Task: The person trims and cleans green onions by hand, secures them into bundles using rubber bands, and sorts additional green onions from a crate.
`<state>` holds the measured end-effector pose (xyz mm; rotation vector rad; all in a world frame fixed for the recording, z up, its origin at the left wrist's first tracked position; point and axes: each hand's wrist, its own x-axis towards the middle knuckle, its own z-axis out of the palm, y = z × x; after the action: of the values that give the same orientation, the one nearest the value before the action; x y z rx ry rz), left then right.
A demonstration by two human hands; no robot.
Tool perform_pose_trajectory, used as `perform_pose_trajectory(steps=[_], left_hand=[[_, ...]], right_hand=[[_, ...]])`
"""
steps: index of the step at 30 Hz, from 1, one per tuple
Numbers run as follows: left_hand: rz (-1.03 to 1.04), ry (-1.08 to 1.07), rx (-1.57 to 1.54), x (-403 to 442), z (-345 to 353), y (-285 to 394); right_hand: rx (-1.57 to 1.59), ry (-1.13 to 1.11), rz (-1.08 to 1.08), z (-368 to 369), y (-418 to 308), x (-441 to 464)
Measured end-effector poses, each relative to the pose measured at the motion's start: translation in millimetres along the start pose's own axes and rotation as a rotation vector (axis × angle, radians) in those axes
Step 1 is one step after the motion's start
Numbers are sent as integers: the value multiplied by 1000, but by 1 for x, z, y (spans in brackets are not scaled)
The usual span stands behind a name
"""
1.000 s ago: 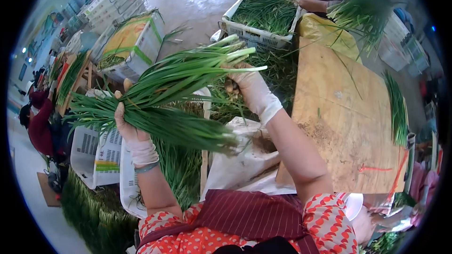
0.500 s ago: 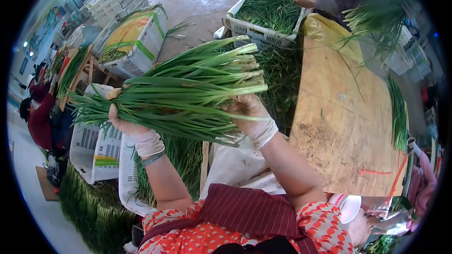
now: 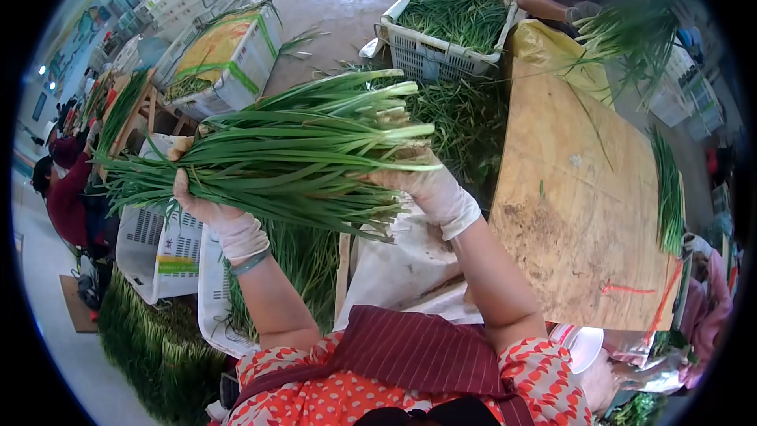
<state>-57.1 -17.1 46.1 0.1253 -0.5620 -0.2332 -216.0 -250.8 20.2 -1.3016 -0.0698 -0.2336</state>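
Observation:
A thick bunch of Chinese chives (image 3: pixel 296 142) lies across both my hands, held up in front of me. Its green leaf tips point left and its pale cut ends point right. My left hand (image 3: pixel 217 209), in a whitish glove, is closed around the leafy end, with thumb and fingers showing at its edges. Under the pale ends, my right hand (image 3: pixel 438 193), also gloved, grips the bunch from below; its fingers are partly hidden by the stalks. Beneath the bunch, more chives (image 3: pixel 296 268) fill a white crate (image 3: pixel 214 300).
On my right stands a wooden board (image 3: pixel 576 213) with chives (image 3: pixel 667 189) along its far side and red ties (image 3: pixel 627 289). A full crate (image 3: pixel 438 59) is ahead. At top right a co-worker's gloved hand (image 3: pixel 583 13) holds chives. Stacked chives (image 3: pixel 154 339) lie at lower left.
The bunch has shifted slightly left. My right hand has turned and lies further under the pale ends. The co-worker's hand has moved right onto the chives there.

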Motion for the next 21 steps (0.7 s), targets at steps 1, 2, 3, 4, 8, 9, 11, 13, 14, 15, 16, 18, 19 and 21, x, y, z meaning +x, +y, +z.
perform_pose_trajectory(steps=[1,2,3,4,8,9,11,13,14,15,16,18,19,21], left_hand=[[-34,-16,-14,0,1,0],[-35,-15,-12,0,0,-2],[-28,61,27,-1,-3,-4],[-22,137,65,-3,-6,-5],[41,242,189,-3,-15,-10],[40,243,186,-2,-15,-10],[14,165,151,-4,-13,0],[21,170,136,-5,-26,23],[28,177,122,-5,-33,35],[10,123,92,-4,-34,40],[15,125,96,-6,-35,42],[100,359,206,-10,-32,40],[101,357,207,-10,-30,38],[67,211,154,-11,-28,33]], right_hand=[[-383,-25,-394,1,-2,-2],[99,-28,-265,10,-2,-5],[597,21,-168,23,-7,-7],[601,22,-162,22,-1,-7],[755,208,-106,14,9,-7],[816,224,-142,2,10,-7],[802,236,-261,-31,6,-14],[751,206,-373,-84,7,-24],[775,181,-395,-105,16,-25],[779,177,-392,-103,15,-21],[345,457,-156,-101,15,-19],[-104,705,79,-94,10,-12],[-257,502,30,-82,4,-6],[-279,196,21,-48,-17,2]])
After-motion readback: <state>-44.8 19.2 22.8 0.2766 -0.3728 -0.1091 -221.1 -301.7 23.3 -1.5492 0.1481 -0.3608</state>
